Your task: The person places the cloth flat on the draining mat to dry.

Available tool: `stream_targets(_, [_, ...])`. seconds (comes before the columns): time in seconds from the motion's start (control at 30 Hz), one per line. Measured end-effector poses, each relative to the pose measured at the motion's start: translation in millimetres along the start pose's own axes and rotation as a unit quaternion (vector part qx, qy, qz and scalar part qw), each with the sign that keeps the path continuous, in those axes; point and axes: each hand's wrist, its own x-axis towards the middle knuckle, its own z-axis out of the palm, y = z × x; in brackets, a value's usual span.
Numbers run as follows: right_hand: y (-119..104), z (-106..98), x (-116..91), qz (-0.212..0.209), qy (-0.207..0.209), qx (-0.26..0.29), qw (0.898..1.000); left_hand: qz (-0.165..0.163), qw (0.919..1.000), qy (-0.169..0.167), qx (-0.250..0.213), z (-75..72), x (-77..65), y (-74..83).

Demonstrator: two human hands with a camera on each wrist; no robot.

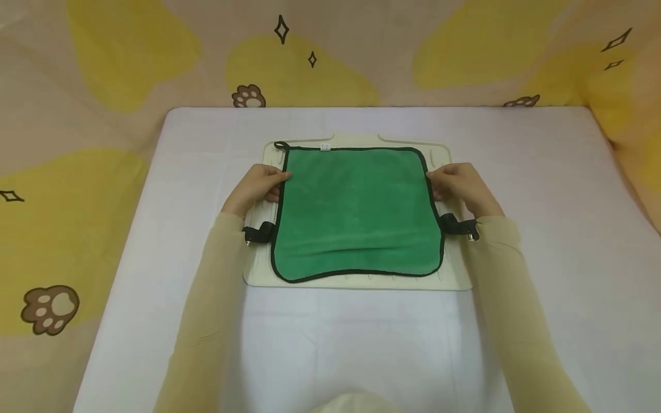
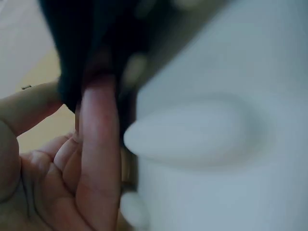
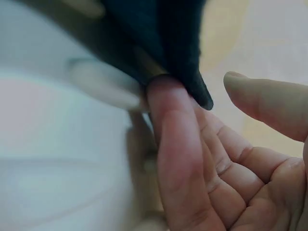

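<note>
A green cloth (image 1: 356, 206) with black piping lies spread over a cream board (image 1: 461, 275) that has raised oval ribs. Its far left corner carries a hanging loop (image 1: 281, 145), and a small white label (image 1: 325, 147) sits on the far edge. My left hand (image 1: 260, 186) pinches the cloth's left edge, thumb on top and fingers beneath. At the right edge is my right hand (image 1: 459, 182). In the right wrist view its index finger (image 3: 179, 139) reaches under the dark edge, while the thumb (image 3: 269, 106) stands a little apart from the cloth.
The board lies on a white-covered table (image 1: 330, 338). Behind and to the left hangs a yellow and beige patterned fabric (image 1: 155, 51) with paw prints. Black wrist cameras (image 1: 260, 232) are strapped to both wrists, close to the cloth's sides.
</note>
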Motion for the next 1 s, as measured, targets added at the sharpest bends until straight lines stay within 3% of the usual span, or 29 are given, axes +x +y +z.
stream_targets(0.2, [-5.4,-0.6,15.1,-0.013,0.006,-0.039,0.999,-0.004,0.9999,0.010,-0.007,-2.7,12.1,4.2])
stream_targets(0.43, [-8.1,-0.2,23.5,-0.023,0.013,-0.049,0.998,0.005,0.9997,0.020,0.013,-2.4,14.4,8.5])
stream_targets(0.83, [-10.6,-2.5,29.3,-0.034,0.046,0.002,0.998,0.009,0.9995,0.030,0.003,-6.6,15.3,13.7])
stream_targets(1.0, [-13.8,-2.4,30.9,-0.041,0.063,0.016,0.997,0.005,0.9982,0.050,-0.034,-9.8,16.3,15.3])
